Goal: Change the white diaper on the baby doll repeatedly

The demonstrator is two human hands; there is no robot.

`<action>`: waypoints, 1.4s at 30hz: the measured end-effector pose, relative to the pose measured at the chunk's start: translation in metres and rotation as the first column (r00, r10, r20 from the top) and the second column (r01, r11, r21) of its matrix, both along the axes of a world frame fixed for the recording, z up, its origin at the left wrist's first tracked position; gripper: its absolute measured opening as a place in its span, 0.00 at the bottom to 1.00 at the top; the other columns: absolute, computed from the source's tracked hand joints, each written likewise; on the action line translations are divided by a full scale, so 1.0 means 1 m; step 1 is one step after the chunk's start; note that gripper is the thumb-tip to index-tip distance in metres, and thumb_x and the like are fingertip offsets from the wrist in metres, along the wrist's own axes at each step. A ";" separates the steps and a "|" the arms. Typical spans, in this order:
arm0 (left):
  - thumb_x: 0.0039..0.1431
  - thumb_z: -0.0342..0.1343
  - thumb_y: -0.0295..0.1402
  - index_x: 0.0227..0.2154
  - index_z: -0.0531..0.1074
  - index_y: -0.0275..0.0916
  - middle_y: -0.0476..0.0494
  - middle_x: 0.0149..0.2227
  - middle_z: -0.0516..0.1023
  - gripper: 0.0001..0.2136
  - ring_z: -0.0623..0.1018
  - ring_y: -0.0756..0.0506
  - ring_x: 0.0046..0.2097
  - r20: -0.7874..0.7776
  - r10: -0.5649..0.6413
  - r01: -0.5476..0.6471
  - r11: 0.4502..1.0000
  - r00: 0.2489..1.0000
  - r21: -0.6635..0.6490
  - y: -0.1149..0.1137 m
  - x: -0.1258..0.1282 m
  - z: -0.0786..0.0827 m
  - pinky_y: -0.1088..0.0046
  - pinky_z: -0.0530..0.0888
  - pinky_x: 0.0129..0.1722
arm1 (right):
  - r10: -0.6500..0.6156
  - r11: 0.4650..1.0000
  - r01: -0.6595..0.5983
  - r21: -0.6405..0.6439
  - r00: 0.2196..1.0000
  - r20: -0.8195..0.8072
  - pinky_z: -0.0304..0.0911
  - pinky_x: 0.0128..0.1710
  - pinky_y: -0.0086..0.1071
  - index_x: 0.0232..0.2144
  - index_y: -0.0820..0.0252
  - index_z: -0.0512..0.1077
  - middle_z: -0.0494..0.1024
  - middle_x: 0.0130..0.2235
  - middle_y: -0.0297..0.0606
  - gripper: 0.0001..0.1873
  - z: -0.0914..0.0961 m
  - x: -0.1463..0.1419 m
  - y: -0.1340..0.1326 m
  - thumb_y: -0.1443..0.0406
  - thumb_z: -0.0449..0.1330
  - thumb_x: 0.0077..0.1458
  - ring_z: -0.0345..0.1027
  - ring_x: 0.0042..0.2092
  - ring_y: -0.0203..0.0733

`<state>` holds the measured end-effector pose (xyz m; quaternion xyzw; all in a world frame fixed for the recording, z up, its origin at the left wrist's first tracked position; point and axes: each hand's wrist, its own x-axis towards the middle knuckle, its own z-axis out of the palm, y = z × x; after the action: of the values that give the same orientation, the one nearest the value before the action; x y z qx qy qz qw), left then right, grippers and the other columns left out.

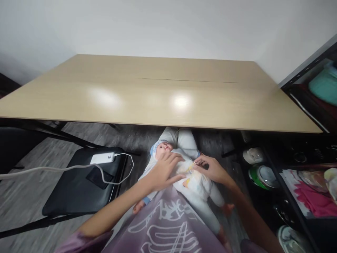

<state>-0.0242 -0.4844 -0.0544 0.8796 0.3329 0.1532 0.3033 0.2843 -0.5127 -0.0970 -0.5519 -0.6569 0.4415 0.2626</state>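
A baby doll [162, 150] in a light cap and white clothes lies on its back across my lap, its head to the left. It wears a white diaper [201, 184] with yellow prints over its clothes. My left hand [167, 170] rests on the doll's chest and the diaper's upper edge, fingers stretched out and thumb apart. At the diaper's waist my right hand [212, 170] has its thumb and fingertips drawn together in a pinch on the edge. The exact bit of diaper between those fingertips is too small to make out.
A wooden table [163, 105] stands right in front of my lap. To the left, a black chair [71, 188] holds a white power bank [102, 158] with a cable and a dark phone [99, 176]. Dark shelves on the right carry a green-and-white container [263, 176] and pink cloth [313, 200].
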 end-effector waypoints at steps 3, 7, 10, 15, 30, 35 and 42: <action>0.80 0.54 0.50 0.59 0.78 0.43 0.37 0.57 0.82 0.19 0.77 0.36 0.57 0.071 -0.176 0.179 0.983 0.982 -0.037 0.022 0.033 -0.006 0.57 0.71 0.62 | -0.042 0.999 0.041 0.028 0.999 0.030 0.76 0.49 0.43 0.41 0.53 0.83 0.89 0.43 0.41 0.15 -0.004 -0.004 0.001 0.51 0.65 0.70 0.83 0.45 0.52; 0.79 0.56 0.48 0.53 0.80 0.43 0.39 0.55 0.82 0.16 0.76 0.38 0.57 0.167 -0.200 0.212 0.976 0.965 -0.058 0.026 0.039 -0.025 0.58 0.70 0.62 | -0.067 0.994 0.063 0.085 0.997 0.048 0.75 0.45 0.42 0.39 0.54 0.83 0.87 0.39 0.41 0.16 -0.015 0.001 0.006 0.51 0.62 0.71 0.82 0.43 0.50; 0.77 0.59 0.48 0.48 0.80 0.43 0.40 0.54 0.84 0.14 0.77 0.39 0.57 0.252 -0.157 0.192 0.974 0.955 -0.119 0.022 0.032 -0.030 0.57 0.70 0.63 | -0.158 0.973 0.132 0.191 0.979 0.130 0.74 0.42 0.43 0.37 0.53 0.83 0.85 0.37 0.41 0.17 -0.025 0.009 0.016 0.51 0.61 0.70 0.79 0.39 0.50; 0.76 0.61 0.48 0.43 0.80 0.43 0.40 0.52 0.85 0.13 0.79 0.39 0.57 0.368 -0.092 0.175 0.964 0.925 -0.200 0.022 0.023 -0.026 0.56 0.71 0.65 | -0.175 0.956 0.134 0.260 0.974 0.141 0.75 0.55 0.49 0.48 0.52 0.84 0.86 0.47 0.44 0.17 -0.016 0.003 0.028 0.50 0.62 0.71 0.80 0.50 0.54; 0.75 0.59 0.51 0.57 0.77 0.41 0.36 0.58 0.81 0.20 0.77 0.36 0.58 0.253 -0.042 0.079 0.987 0.967 -0.140 0.002 0.008 -0.020 0.55 0.71 0.64 | 0.361 0.860 -0.305 -0.409 0.930 0.066 0.62 0.33 0.36 0.29 0.58 0.80 0.80 0.30 0.38 0.39 0.066 0.033 -0.009 0.37 0.49 0.75 0.69 0.32 0.44; 0.70 0.62 0.52 0.39 0.80 0.38 0.34 0.47 0.83 0.19 0.78 0.34 0.54 -0.095 -0.312 0.313 0.950 0.945 -0.009 0.040 0.080 -0.009 0.56 0.72 0.59 | 0.423 0.827 -0.325 -0.458 0.897 0.129 0.60 0.35 0.34 0.28 0.55 0.75 0.79 0.30 0.35 0.30 0.047 0.032 -0.034 0.42 0.55 0.72 0.69 0.34 0.43; 0.47 0.73 0.48 0.36 0.83 0.41 0.37 0.43 0.87 0.18 0.80 0.31 0.56 -0.253 -0.482 0.423 0.870 0.839 -0.254 0.051 0.179 -0.030 0.53 0.74 0.64 | 0.332 0.885 -0.159 -0.437 0.874 0.354 0.50 0.31 0.36 0.25 0.55 0.71 0.80 0.28 0.39 0.20 0.030 0.015 -0.077 0.52 0.59 0.66 0.68 0.31 0.45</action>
<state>0.1551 -0.4338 -0.0839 0.9136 0.1710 -0.0943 0.3567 0.2996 -0.5900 -0.0671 -0.5851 -0.6609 0.4660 -0.0606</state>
